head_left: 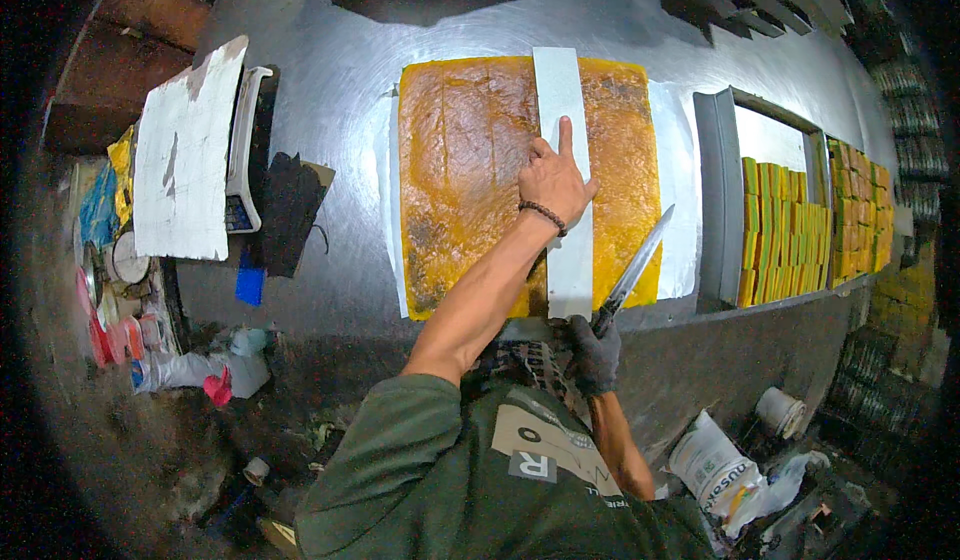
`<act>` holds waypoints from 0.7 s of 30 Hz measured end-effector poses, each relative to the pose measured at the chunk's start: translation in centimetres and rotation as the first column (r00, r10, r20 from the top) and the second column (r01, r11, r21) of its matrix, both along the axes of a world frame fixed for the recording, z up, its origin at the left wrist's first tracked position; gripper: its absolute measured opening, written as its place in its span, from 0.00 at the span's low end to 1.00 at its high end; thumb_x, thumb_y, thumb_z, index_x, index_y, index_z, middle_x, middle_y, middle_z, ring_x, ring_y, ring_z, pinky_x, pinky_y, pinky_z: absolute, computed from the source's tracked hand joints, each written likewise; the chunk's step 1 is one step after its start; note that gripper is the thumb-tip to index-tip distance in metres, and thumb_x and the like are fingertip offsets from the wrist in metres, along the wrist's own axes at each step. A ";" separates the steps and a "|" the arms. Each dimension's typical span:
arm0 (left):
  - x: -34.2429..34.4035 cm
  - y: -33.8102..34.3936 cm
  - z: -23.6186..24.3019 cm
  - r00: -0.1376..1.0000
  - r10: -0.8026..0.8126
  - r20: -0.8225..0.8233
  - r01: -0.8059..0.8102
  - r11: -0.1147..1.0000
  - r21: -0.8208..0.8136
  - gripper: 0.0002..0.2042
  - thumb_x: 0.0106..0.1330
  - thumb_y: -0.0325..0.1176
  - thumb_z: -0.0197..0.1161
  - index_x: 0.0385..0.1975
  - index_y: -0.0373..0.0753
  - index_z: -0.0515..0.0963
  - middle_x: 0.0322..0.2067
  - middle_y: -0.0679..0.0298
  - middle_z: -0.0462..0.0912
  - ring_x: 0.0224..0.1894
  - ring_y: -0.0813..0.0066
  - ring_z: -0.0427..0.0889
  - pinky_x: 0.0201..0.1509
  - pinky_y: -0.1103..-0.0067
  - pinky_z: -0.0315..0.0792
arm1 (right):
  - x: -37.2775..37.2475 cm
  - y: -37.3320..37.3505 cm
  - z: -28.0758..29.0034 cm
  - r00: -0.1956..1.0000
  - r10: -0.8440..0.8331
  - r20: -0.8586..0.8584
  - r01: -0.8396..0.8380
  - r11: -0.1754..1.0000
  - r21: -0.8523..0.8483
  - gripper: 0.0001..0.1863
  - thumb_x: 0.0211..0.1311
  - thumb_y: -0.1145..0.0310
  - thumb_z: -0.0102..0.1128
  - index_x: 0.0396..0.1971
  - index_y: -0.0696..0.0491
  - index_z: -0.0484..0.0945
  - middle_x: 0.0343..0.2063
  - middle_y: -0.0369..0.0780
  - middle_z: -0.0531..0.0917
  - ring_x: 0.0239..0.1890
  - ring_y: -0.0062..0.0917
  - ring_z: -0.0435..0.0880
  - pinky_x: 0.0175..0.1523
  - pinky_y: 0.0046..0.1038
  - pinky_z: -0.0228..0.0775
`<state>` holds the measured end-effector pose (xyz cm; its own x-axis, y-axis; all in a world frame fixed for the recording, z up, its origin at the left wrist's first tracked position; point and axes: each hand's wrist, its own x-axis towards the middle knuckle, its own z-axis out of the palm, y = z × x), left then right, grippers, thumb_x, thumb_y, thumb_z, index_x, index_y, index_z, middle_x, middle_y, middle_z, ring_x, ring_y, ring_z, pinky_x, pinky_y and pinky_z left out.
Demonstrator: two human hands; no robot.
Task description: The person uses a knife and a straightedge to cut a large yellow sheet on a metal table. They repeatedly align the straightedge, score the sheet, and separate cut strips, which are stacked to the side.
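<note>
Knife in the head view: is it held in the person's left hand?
No, the gloved right hand grips the knife, while the left hand rests on the pale flat strip.

Through my feed I see a metal table (345,280) bearing a white sheet (680,205) beneath the left hand (558,182), scale (243,155) leftward, gray frame (717,205) rightward.

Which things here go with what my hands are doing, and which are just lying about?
In use:
- pale strip under the left hand
- knife in the gloved right hand
- amber sheet under the strip

Apparently lying about:
- dark cloth
- white sack
- white bucket
</note>
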<state>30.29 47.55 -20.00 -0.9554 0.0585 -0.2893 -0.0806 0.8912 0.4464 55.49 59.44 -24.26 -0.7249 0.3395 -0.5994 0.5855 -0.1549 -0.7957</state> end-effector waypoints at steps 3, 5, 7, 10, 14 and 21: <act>-0.4 -0.1 -0.1 1.000 0.003 0.012 -0.003 1.000 0.013 0.57 0.55 0.58 0.74 0.78 0.40 0.46 0.51 0.40 0.72 0.42 0.50 0.86 0.41 0.62 0.82 | 0.1 0.3 -0.1 0.995 0.028 0.093 -0.031 0.999 0.024 0.12 0.65 0.70 0.64 0.45 0.58 0.76 0.33 0.40 0.85 0.30 0.26 0.84 0.36 0.29 0.77; -0.6 0.0 -0.2 1.000 -0.006 -0.012 0.006 1.000 -0.024 0.57 0.54 0.58 0.74 0.78 0.40 0.46 0.51 0.41 0.73 0.43 0.51 0.86 0.42 0.63 0.82 | 0.0 0.3 0.1 0.998 0.023 0.064 -0.023 1.000 0.006 0.13 0.66 0.71 0.63 0.48 0.58 0.76 0.34 0.41 0.86 0.30 0.26 0.84 0.36 0.29 0.77; -0.9 0.2 -0.4 1.000 -0.005 -0.017 0.004 0.999 -0.043 0.58 0.53 0.58 0.75 0.78 0.40 0.47 0.51 0.41 0.73 0.43 0.51 0.86 0.43 0.63 0.82 | -0.1 0.4 0.6 0.996 0.019 0.085 -0.018 1.000 -0.006 0.12 0.66 0.71 0.63 0.47 0.57 0.75 0.32 0.40 0.85 0.28 0.26 0.83 0.35 0.29 0.76; -1.2 0.4 -0.7 1.000 0.010 0.008 -0.010 0.999 -0.045 0.59 0.51 0.58 0.77 0.78 0.40 0.47 0.52 0.41 0.74 0.44 0.52 0.86 0.45 0.63 0.82 | -0.3 0.2 1.4 0.993 0.043 0.108 -0.042 0.999 -0.013 0.10 0.66 0.71 0.63 0.44 0.56 0.75 0.31 0.39 0.84 0.27 0.25 0.81 0.33 0.29 0.75; -1.2 0.4 -0.8 1.000 0.025 0.002 -0.025 0.999 -0.028 0.59 0.51 0.58 0.77 0.78 0.40 0.48 0.53 0.42 0.74 0.47 0.50 0.85 0.47 0.64 0.82 | -0.5 -0.1 2.1 0.997 0.012 0.078 -0.009 0.999 -0.042 0.11 0.65 0.68 0.65 0.41 0.55 0.75 0.29 0.39 0.84 0.25 0.25 0.81 0.32 0.29 0.75; -1.1 0.2 -0.8 0.998 0.009 0.059 -0.013 0.998 0.054 0.56 0.57 0.59 0.72 0.78 0.40 0.46 0.60 0.32 0.70 0.57 0.38 0.80 0.57 0.56 0.78 | -0.2 0.7 1.0 0.992 0.023 0.121 -0.024 1.000 0.006 0.18 0.58 0.56 0.72 0.31 0.56 0.80 0.25 0.35 0.81 0.27 0.23 0.78 0.33 0.30 0.71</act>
<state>29.17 47.79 -20.76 -0.9376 0.0651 -0.3417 -0.1178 0.8649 0.4879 55.28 60.17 -23.23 -0.6546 0.3280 -0.6811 0.6811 -0.1348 -0.7196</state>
